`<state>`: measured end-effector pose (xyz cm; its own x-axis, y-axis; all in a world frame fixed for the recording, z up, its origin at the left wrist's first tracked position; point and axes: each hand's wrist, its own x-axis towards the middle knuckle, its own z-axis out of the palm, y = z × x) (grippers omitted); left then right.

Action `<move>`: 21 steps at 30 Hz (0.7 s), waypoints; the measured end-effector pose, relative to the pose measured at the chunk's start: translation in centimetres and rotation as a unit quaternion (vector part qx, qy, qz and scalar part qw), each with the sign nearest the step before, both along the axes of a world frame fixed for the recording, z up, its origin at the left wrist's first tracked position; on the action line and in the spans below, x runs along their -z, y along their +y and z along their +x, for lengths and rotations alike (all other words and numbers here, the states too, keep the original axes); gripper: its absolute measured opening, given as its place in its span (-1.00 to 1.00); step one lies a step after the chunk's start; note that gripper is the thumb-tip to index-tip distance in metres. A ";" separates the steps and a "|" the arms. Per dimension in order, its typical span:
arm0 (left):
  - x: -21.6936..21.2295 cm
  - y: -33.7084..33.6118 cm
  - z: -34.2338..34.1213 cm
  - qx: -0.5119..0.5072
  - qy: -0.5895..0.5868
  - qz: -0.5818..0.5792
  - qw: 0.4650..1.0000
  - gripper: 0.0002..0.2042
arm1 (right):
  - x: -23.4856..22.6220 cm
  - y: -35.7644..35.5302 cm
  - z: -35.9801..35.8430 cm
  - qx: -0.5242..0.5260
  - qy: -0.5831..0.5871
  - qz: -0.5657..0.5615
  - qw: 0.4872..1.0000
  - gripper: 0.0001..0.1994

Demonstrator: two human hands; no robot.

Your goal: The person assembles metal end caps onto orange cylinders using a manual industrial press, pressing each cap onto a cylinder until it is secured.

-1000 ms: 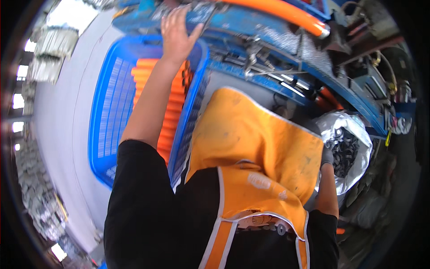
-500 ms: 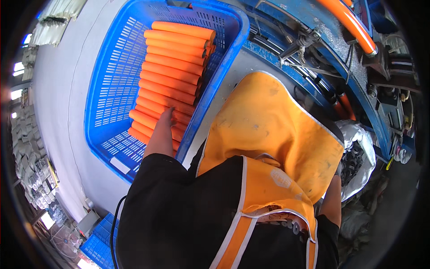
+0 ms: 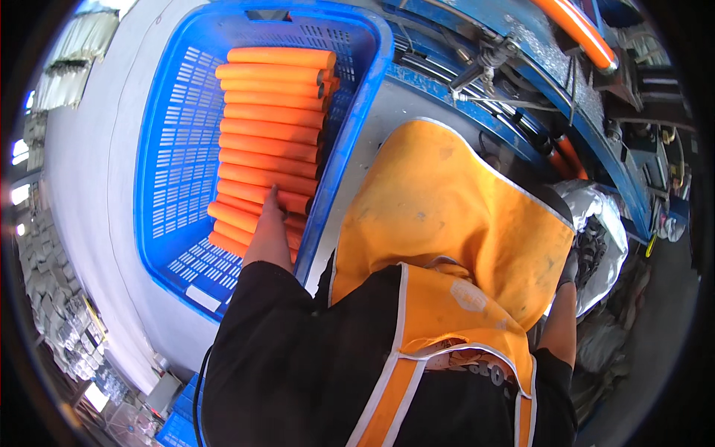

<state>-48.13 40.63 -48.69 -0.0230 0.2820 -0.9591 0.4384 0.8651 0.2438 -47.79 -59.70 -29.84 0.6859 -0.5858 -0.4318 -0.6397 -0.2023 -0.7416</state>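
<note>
My left hand [image 3: 273, 209] reaches into a large blue plastic basket [image 3: 345, 160] and rests on the orange tubes [image 3: 268, 133] stacked there in rows. What shows of its fingers looks stretched out over the tubes, not wrapped round one; the far side of the hand is hidden. On the other side of my orange apron [image 3: 424, 201], my right hand [image 3: 570, 270], dark as if gloved, is at the opening of a white sack [image 3: 612, 249]. Dark, loop-like pieces [image 3: 591, 252] fill the sack. The right fingers are hidden among them and the apron edge.
A blue metal machine frame [image 3: 536, 82] with rods and a clamp runs along the upper right, carrying a long orange tube [image 3: 577, 30]. Grey floor lies left of the basket. Stacked pale bundles [image 3: 56, 290] stand at the far left, and a black cord [image 3: 197, 406] hangs by my left side.
The view has shifted slightly, so basket and tubes sit a little further left. My left hand remains on the tubes, its fingers now pointing more upward. The right hand stays at the sack.
</note>
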 end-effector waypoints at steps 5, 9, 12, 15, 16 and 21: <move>-5.3 -2.6 5.3 -0.033 -0.215 -0.088 0.972 -0.31 | -4.6 4.2 -1.4 0.121 -0.126 0.265 0.948 -0.68; -13.0 -4.6 8.1 0.120 -0.437 0.051 0.890 -0.51 | -9.8 9.0 2.2 -0.004 -0.322 0.437 0.840 -0.62; -24.9 -8.4 12.0 0.232 -0.553 0.162 0.784 -0.49 | -14.5 13.9 5.5 0.013 -0.394 0.511 0.764 -0.59; -33.5 -10.9 17.5 0.247 -0.608 0.185 0.731 -0.51 | -18.1 17.4 5.6 0.005 -0.423 0.549 0.720 -0.60; -35.8 -11.4 19.1 0.266 -0.600 0.247 0.713 -0.52 | -19.4 18.8 6.1 0.027 -0.418 0.521 0.744 -0.58; -45.8 -23.0 19.8 0.666 -0.384 0.489 0.413 -0.56 | -23.1 24.8 7.0 -0.030 -0.391 0.393 0.831 -0.59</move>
<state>-28.31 17.68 -2.86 0.9816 -0.1849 0.0472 -0.1646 -0.6950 0.6999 -40.80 -34.93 -6.74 0.9550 -0.2875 -0.0725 0.0950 0.5283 -0.8438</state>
